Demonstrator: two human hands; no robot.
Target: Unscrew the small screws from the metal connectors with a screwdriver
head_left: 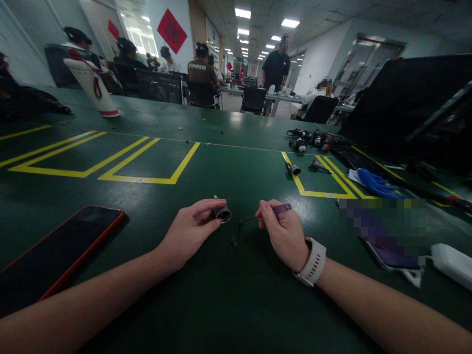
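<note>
Between the thumb and fingers of my left hand (191, 228) is a small grey metal housing (223, 214), its round opening turned toward me. My right hand (282, 228), with a pale watch on the wrist, grips a screwdriver (283, 208) by its purple see-through handle. The thin dark shaft points left toward the housing, apart from it. At the shaft's tip is a tiny dark piece (241, 222); whether it is stuck to the tip I cannot tell. Just below, small dark ring-like parts (233, 242) lie on the green table (236, 305).
An orange-edged phone (66, 246) lies at left, another phone (394, 255) and a white case (452, 265) at right. Beyond are metal parts (294, 169), a blue glove (379, 183) and several dark tools (300, 144). A cup (92, 86) stands back left. People sit farther off.
</note>
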